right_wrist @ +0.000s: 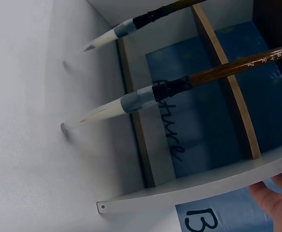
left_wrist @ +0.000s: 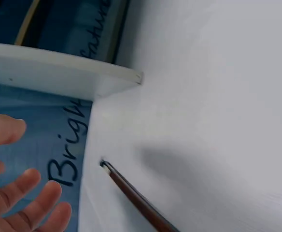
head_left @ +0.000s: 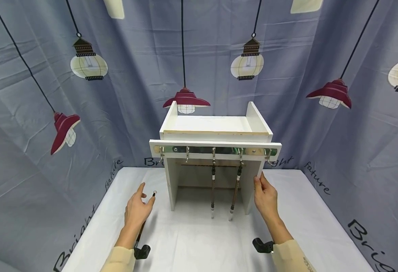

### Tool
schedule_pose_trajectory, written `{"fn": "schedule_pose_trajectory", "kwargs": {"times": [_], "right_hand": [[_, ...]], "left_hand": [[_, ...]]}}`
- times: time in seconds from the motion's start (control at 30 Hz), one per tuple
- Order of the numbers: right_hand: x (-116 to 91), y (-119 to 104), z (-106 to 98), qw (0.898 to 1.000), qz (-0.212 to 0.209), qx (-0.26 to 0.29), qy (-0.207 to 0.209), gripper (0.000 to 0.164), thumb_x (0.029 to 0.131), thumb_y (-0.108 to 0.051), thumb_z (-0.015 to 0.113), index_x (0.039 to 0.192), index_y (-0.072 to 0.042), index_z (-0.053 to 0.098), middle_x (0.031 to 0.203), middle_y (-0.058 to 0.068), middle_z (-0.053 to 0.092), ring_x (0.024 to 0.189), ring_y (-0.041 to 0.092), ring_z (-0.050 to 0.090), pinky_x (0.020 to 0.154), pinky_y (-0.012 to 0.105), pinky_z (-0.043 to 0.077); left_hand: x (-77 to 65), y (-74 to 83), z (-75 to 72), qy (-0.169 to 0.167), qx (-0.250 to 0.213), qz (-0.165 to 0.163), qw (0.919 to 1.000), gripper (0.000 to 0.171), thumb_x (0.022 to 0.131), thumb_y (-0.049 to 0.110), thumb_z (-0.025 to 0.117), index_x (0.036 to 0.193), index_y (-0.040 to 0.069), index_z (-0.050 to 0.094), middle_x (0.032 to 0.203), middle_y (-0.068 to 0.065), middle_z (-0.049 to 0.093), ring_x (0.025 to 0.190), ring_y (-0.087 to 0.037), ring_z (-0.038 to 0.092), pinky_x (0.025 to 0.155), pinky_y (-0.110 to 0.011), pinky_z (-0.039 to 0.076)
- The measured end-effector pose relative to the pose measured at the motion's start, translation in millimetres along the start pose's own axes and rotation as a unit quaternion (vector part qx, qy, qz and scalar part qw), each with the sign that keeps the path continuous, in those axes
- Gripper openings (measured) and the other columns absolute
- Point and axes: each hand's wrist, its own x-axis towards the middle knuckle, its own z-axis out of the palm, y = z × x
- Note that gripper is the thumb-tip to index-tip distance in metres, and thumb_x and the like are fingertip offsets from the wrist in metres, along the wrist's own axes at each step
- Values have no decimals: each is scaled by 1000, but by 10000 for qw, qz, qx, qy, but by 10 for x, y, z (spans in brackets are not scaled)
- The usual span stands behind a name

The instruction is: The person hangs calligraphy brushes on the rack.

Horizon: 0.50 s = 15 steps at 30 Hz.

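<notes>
My left hand point(head_left: 139, 207) is spread with nothing between its fingers, left of a white wooden rack point(head_left: 216, 136). Beside its thumb shows the looped end of a loose brush point(head_left: 141, 229), partly hidden by that hand; its brown handle point(left_wrist: 138, 205) crosses the lower left wrist view. My right hand point(head_left: 266, 194) touches the outer face of the rack's right side panel point(right_wrist: 194, 188), fingers fairly straight. Two calligraphy brushes with pale tips hang from the front hooks: a middle brush point(head_left: 213, 185) and a right brush point(head_left: 235, 190).
A metal hook rail point(head_left: 205, 150) with several hooks runs across the rack's front, below an open top tray point(head_left: 216, 122). The rack stands toward the back of a white-covered table point(head_left: 199, 245). Blue-grey curtains point(head_left: 134, 94) printed with lamps enclose the table on its back and sides.
</notes>
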Motion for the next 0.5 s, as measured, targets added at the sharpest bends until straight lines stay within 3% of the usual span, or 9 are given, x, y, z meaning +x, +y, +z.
{"fn": "schedule_pose_trajectory", "kwargs": {"times": [0.2,0.5], "right_hand": [[-4,-13,-1,9999,-14,-90,73,55,111,-37,46,154,-4,44,146,23,57,125,41,63,97,58,54],[-4,-24,2,9998,-34,-162,111,54,111,-36,46,155,-4,43,144,23,58,125,38,63,98,57,54]], "left_hand": [[-107,-199,52,-175,230,-209,9994,69,93,30,73,154,8,47,115,-18,69,90,-35,67,60,-40,51],[-118,-323,190,-324,422,-309,9981,62,93,27,73,149,6,53,108,-17,69,84,-32,67,60,-47,53]]}}
